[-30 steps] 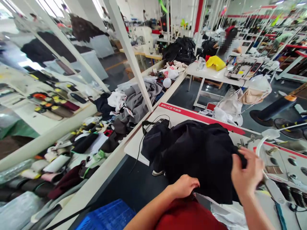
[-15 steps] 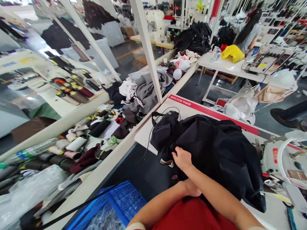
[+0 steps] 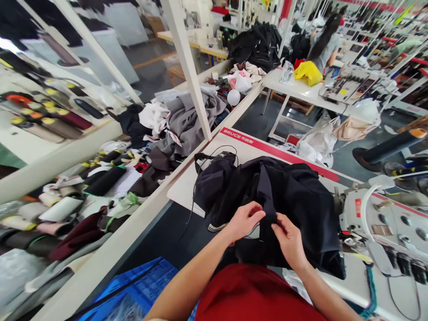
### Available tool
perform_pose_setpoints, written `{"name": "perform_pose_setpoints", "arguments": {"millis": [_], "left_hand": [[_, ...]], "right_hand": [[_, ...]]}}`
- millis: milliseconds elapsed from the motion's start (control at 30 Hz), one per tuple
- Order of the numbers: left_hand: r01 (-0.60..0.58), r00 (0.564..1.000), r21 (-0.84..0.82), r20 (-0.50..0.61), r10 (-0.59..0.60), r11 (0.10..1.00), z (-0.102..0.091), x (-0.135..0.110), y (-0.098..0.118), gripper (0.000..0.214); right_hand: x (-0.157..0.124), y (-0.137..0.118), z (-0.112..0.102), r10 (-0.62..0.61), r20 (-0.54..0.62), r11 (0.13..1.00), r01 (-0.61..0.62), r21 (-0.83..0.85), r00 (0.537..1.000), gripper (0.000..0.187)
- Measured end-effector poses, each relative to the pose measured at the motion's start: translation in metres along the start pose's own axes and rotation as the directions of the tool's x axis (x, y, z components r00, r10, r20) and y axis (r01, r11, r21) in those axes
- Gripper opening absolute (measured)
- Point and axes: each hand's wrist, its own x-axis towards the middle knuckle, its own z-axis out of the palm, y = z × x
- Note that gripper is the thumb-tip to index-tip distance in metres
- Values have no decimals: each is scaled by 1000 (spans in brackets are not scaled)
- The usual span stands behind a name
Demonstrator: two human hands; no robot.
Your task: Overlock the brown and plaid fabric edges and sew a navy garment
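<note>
A dark navy garment [image 3: 287,196] lies heaped on the white sewing table [image 3: 182,191] in front of me. My left hand [image 3: 244,220] pinches a fold of the garment near its front edge, fingers closed on the cloth. Close beside it, my right hand [image 3: 290,240] grips the same fold, thumb and fingers pressed on the fabric. A striped trim of the garment [image 3: 214,226] hangs over the table's edge. My red clothing [image 3: 254,294] fills the bottom of the view.
A white sewing machine [image 3: 377,223] stands right of the garment. A black cable [image 3: 197,178] runs across the table's left side. A blue crate [image 3: 133,298] sits on the floor below. Left, a long bench [image 3: 100,187] holds fabric rolls and scraps. A person [image 3: 326,38] works at a far table.
Both hands have come together on a fold at the garment's front. A second ago the right hand was out at its right side, then reached across to its left edge.
</note>
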Motion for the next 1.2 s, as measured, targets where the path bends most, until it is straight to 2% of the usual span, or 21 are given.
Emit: {"name": "perform_pose_setpoints", "arguments": {"millis": [33,100,200,267,333,433,500,567,667,733,900,1000,1100,1167,1200], "left_hand": [[64,998,-95,24,-62,993,9,6,0,26],[162,986,-271,2,-168,949,24,14,-1,29],[238,959,-463,-27,-282,854,34,16,-8,28],[226,957,-593,-14,-290,773,37,15,-12,26],[171,966,-693,-22,-258,700,40,13,-14,25],[154,975,-748,8,-224,645,45,10,-14,31],[176,975,-745,43,-217,643,46,8,-12,32],[179,977,-750,59,-205,637,44,8,-10,29],[168,978,-771,51,-203,614,40,7,-9,24],[170,976,-786,50,-213,594,38,5,-8,24],[166,980,-826,76,-185,539,45,-1,-7,24],[141,985,-832,67,-156,536,52,-4,-7,30],[86,994,-781,24,-107,619,60,-4,-9,39],[26,998,-654,-21,-53,756,60,-4,-14,38],[-18,998,-546,-59,-17,838,57,-4,-18,36]], "right_hand": [[-3,-2,0,-70,-2,994,69,-88,998,21],[-10,-3,4,-148,47,971,154,-183,988,25],[-19,-2,9,-83,80,985,94,-145,993,23],[-23,0,13,-71,40,988,76,-132,997,22],[-27,2,16,-149,36,970,153,-188,988,29],[-32,3,20,-285,177,899,327,-292,942,41],[-35,3,21,-305,245,885,369,-285,920,40],[-37,4,21,-267,205,924,310,-222,942,32],[-35,7,17,-90,-20,990,88,-110,996,17],[-32,9,15,22,-148,998,-31,-61,989,13],[-23,9,21,69,-212,994,-85,-69,975,29],[-20,11,29,137,-232,990,-143,-10,963,41],[-17,17,32,219,-186,972,-198,126,958,35],[-10,21,26,270,-207,953,-230,197,940,29],[-5,20,20,300,-254,942,-244,229,920,29]]}}
